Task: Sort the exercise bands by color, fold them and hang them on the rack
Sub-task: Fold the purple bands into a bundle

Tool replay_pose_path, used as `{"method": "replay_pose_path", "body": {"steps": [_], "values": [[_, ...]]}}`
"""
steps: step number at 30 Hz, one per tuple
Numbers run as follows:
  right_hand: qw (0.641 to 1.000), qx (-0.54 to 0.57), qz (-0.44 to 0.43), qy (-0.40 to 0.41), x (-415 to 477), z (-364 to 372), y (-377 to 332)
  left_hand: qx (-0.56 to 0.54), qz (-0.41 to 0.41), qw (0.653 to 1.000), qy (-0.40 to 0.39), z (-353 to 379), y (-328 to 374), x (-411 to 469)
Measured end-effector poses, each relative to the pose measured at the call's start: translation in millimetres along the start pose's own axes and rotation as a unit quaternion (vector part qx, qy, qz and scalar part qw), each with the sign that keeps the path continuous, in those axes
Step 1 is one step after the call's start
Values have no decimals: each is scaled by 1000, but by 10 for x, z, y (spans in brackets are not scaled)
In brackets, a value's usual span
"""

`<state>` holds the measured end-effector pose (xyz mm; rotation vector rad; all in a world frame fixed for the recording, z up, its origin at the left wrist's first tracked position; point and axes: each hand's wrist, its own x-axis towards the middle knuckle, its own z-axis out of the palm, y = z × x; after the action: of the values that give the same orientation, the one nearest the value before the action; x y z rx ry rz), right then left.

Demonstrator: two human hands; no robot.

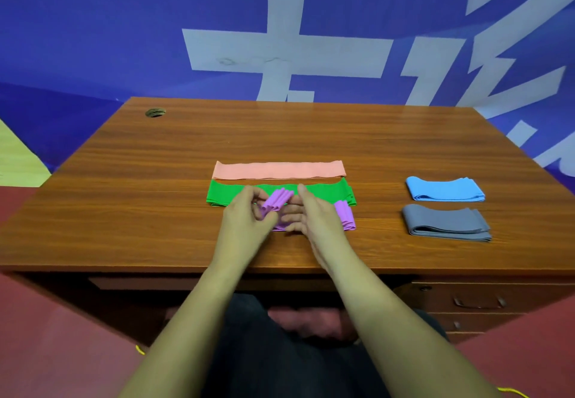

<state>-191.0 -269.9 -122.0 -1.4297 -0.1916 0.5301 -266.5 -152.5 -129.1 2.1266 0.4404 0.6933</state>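
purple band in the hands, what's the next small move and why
Probably lay the bunched end that the left hand pinches over onto the flat end beside the right hand, then press it flat. The purple band looks half folded, while the blue band and grey band already lie folded.

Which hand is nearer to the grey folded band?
Right. The right hand is at the purple band, left of the grey band; the left hand is farther left, beyond it.
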Motion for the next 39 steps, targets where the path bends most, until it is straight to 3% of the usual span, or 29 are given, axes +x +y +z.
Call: {"method": "replay_pose_path", "body": {"steps": [2, 6, 11, 16, 23, 29, 35, 39], "values": [[997, 53, 62, -17, 0, -4, -64, 10, 46, 998, -51, 92, 4, -25], [998, 24, 62, 10, 34, -139, -101, 18, 99, 987, -126, 81, -48, -42], [996, -47, 60, 37, 129, -238, -152, 22, 108, 988, -108, 17, -194, 74], [998, -4, 54, 28, 127, -362, -344, 16, 67, 981, -179, 73, -348, 148], [998, -6, 55, 35, 131, -564, -358, -3, 48, 978, -201, 166, -366, 208], [977, -191, 15, 94, 159, -686, -283, -41, 19, 980, -192, 163, -353, 215], [982, -174, 17, 78, 111, -601, -267, -148, 7, 969, -197, 50, -335, 218], [982, -173, 14, 74, 134, -553, -247, -62, 18, 969, -240, -57, -412, 301]]}}
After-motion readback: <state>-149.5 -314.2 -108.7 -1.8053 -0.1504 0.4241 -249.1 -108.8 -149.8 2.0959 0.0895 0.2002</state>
